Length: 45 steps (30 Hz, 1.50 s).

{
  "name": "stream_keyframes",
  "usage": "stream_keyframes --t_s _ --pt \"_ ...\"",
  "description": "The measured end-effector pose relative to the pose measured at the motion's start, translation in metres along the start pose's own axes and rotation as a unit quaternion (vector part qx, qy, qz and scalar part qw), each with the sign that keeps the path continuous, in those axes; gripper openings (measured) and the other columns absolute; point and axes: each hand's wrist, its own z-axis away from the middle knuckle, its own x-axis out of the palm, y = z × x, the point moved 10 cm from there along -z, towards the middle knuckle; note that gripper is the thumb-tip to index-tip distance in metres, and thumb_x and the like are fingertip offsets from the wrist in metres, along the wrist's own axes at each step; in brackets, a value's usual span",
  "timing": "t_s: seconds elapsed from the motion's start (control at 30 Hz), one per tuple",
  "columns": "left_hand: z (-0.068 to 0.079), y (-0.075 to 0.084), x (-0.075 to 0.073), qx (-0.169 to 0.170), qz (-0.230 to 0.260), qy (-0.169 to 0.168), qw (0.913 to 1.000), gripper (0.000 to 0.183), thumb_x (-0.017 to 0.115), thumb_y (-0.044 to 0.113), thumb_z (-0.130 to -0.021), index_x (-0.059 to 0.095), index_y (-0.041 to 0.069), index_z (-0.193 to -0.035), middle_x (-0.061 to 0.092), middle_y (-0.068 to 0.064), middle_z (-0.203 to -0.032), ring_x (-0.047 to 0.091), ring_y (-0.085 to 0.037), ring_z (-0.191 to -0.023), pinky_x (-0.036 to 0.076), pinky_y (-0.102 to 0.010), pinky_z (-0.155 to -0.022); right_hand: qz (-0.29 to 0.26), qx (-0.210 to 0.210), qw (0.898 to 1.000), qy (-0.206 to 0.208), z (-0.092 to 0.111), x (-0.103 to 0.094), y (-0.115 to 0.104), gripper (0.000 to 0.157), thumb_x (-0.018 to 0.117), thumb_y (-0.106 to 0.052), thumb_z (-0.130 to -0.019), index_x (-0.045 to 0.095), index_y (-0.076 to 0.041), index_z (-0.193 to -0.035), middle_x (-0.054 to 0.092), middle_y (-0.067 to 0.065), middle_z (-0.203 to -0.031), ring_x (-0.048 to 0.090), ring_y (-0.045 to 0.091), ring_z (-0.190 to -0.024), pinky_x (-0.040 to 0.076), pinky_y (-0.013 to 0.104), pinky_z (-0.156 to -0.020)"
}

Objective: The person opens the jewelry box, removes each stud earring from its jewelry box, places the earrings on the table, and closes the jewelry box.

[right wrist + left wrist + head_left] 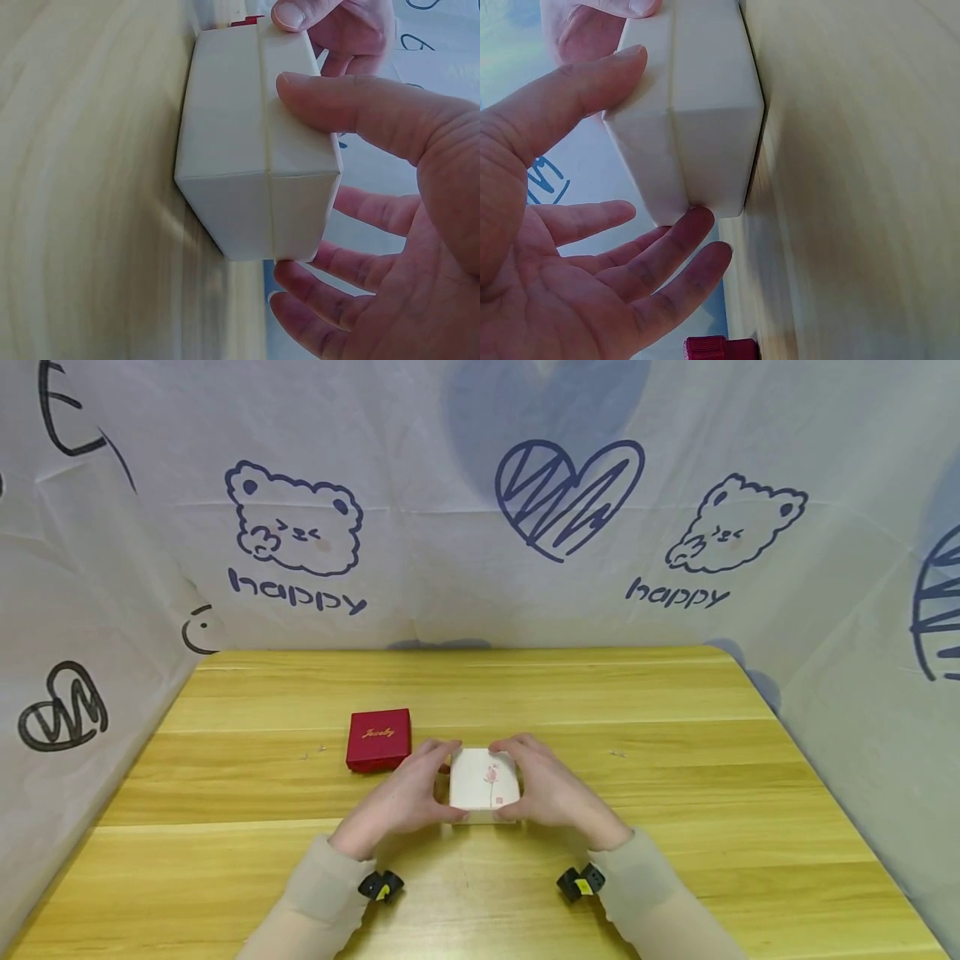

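Observation:
A small white gift box [472,778] with a pink flower on its lid sits on the wooden table between both hands. My left hand [405,795] grips its left side, thumb at the near face and fingers toward the far face. From the right, my right hand [553,792] grips it in the same way. In the right wrist view the thumb lies on the lid [300,146], above the seam that runs round the box. The left wrist view also has a thumb on the lid [646,90]. The lid sits on the base, and the box touches the table.
A red box [379,737] marked "Jewelry" in gold stands just left of and behind the left hand. White cloth [427,552] with drawings hangs behind the table [675,752] and along its sides. Each wrist wears a small black camera [381,886].

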Motion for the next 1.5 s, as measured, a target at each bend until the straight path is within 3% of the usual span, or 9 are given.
stream_keyframes --t_s 0.5,0.9,1.5 --pt "-0.002 -0.003 0.006 -0.031 -0.007 -0.016 0.9994 0.095 0.090 0.024 -0.071 0.039 -0.004 -0.146 0.049 -0.015 -0.130 0.054 -0.023 -0.106 0.046 -0.040 -0.094 0.003 0.008 1.000 -0.012 -0.002 0.008 0.006 0.078 0.090 -0.016 -0.068 0.052 -0.009 -0.136 0.050 0.008 -0.131 0.049 0.024 -0.112 0.043 0.046 -0.096" --pt "-0.004 -0.007 0.010 -0.037 -0.027 -0.026 0.9986 0.092 0.090 0.026 -0.071 0.042 -0.007 -0.143 0.049 -0.018 -0.130 0.054 -0.025 -0.107 0.046 -0.042 -0.095 0.002 0.012 1.000 -0.014 -0.002 0.011 0.009 0.079 0.091 -0.016 -0.068 0.052 -0.010 -0.136 0.049 0.008 -0.132 0.049 0.024 -0.112 0.043 0.045 -0.095" --pt "-0.002 -0.006 0.012 -0.066 -0.029 -0.031 0.9969 0.092 0.091 0.024 -0.070 0.042 -0.003 -0.144 0.047 -0.017 -0.132 0.054 -0.024 -0.107 0.046 -0.042 -0.095 0.000 0.012 1.000 -0.018 0.000 0.013 0.009 0.081 0.091 -0.015 -0.068 0.050 -0.009 -0.137 0.047 0.010 -0.135 0.050 0.026 -0.112 0.043 0.046 -0.096"
